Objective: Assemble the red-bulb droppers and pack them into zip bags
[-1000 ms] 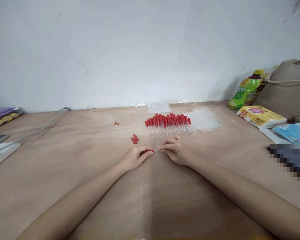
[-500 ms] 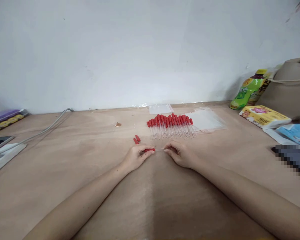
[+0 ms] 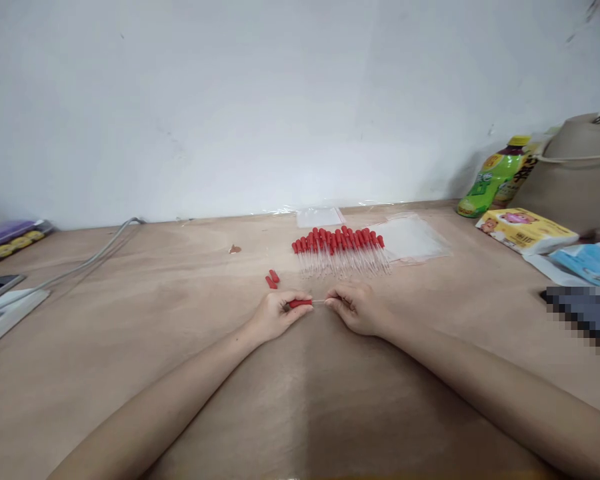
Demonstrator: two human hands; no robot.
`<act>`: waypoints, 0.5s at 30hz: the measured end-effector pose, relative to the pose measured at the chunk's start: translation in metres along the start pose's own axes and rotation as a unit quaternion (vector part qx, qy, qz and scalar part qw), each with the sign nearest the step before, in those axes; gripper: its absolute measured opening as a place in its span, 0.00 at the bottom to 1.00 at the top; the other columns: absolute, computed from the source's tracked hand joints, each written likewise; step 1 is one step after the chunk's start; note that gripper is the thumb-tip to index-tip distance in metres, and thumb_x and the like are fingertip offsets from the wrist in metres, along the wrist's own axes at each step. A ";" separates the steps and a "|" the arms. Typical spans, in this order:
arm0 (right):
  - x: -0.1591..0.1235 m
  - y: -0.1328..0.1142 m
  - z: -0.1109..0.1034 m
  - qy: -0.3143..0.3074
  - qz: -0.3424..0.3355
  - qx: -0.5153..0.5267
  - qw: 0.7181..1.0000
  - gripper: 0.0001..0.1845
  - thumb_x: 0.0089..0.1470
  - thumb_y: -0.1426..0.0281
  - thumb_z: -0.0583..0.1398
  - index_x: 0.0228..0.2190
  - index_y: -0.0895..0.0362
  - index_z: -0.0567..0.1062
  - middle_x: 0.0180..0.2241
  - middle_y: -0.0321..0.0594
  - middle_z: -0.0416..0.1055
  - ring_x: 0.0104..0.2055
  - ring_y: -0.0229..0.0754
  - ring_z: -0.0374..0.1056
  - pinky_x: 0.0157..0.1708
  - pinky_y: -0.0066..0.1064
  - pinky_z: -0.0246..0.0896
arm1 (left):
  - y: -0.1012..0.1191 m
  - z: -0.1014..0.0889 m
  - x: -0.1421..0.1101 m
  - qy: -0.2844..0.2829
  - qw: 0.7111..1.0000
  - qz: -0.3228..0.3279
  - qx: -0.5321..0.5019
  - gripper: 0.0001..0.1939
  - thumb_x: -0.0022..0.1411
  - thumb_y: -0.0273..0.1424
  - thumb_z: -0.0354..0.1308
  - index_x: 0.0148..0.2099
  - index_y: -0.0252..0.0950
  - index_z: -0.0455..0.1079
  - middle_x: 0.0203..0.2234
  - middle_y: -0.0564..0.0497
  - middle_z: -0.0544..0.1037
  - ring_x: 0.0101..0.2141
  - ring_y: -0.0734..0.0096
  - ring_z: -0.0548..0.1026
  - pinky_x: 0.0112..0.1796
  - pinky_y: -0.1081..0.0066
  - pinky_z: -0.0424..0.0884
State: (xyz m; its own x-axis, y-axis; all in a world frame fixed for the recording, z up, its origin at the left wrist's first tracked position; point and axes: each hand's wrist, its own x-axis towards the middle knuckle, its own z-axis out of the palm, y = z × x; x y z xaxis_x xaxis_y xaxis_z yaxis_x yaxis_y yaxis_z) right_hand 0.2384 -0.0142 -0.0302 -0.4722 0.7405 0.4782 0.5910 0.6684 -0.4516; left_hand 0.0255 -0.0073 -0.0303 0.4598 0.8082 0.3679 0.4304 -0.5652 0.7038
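Between finger and thumb, my left hand (image 3: 279, 315) pinches a red rubber bulb (image 3: 301, 303). A thin clear dropper tube (image 3: 319, 301) runs from the bulb's open end into the pinched fingers of my right hand (image 3: 354, 308), which hide its far part. Whether the tube sits inside the bulb or only meets it, I cannot tell. Two loose red bulbs (image 3: 272, 279) lie on the table just beyond my left hand. Behind my hands, many droppers with red bulbs (image 3: 337, 241) lie side by side, their clear tubes pointing toward me.
Clear plastic bags (image 3: 415, 239) lie behind the droppers. To the right are a green bottle (image 3: 493, 179), a yellow tissue pack (image 3: 525, 230), a blue mask (image 3: 593, 263), a dark phone (image 3: 583, 313) and a beige bag (image 3: 575, 177). A grey cable (image 3: 100, 253) crosses the left side.
My right hand has moved slightly left toward the bulb, and a shorter length of tube shows between my hands. Both hands keep their pinch.
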 end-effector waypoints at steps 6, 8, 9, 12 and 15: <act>0.004 -0.004 0.002 -0.034 0.005 -0.025 0.999 0.12 0.56 0.68 0.50 0.27 0.57 0.71 0.22 0.36 0.71 0.24 0.35 0.62 0.34 0.31 0.48 | 0.001 -0.001 0.000 -0.008 1.000 0.011 0.009 0.10 0.55 0.32 0.58 0.39 0.33 0.73 0.33 0.48 0.79 0.33 0.69 0.76 0.35 0.72 0.73; 0.006 -0.006 0.002 -0.046 0.013 -0.034 0.998 0.13 0.56 0.69 0.49 0.24 0.58 0.70 0.20 0.36 0.69 0.23 0.34 0.61 0.36 0.32 0.47 | 0.001 -0.001 0.000 -0.007 1.000 0.009 0.007 0.10 0.55 0.32 0.58 0.39 0.33 0.73 0.32 0.48 0.79 0.33 0.69 0.76 0.34 0.73 0.73; 0.007 -0.006 0.003 -0.052 0.017 -0.037 0.998 0.14 0.56 0.69 0.49 0.23 0.58 0.69 0.19 0.35 0.68 0.22 0.34 0.60 0.36 0.32 0.47 | 0.001 -0.001 0.000 -0.007 1.000 0.007 0.007 0.10 0.55 0.32 0.58 0.39 0.33 0.73 0.32 0.48 0.79 0.32 0.69 0.76 0.34 0.73 0.73; 0.009 -0.008 0.004 -0.066 0.033 -0.027 0.997 0.16 0.56 0.69 0.48 0.21 0.58 0.68 0.17 0.33 0.67 0.20 0.32 0.57 0.38 0.33 0.46 | 0.001 -0.001 0.000 -0.006 1.000 0.002 0.003 0.10 0.55 0.32 0.57 0.38 0.33 0.73 0.32 0.48 0.79 0.31 0.69 0.76 0.33 0.73 0.73; 0.010 -0.010 0.005 -0.079 0.051 0.010 0.995 0.16 0.57 0.69 0.48 0.22 0.58 0.69 0.19 0.33 0.68 0.21 0.32 0.58 0.41 0.34 0.47 | 0.001 -0.002 0.000 -0.005 1.000 -0.006 -0.010 0.10 0.54 0.32 0.58 0.38 0.34 0.74 0.31 0.47 0.79 0.31 0.69 0.76 0.33 0.72 0.73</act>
State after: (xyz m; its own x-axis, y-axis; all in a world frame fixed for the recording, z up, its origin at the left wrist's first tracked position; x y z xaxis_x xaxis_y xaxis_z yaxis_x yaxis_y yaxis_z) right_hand 0.2245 -0.0126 -0.0245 -0.5087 0.8052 0.3049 0.6285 0.5893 -0.5077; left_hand 0.0248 -0.0076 -0.0287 0.4623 0.8134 0.3531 0.4211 -0.5518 0.7199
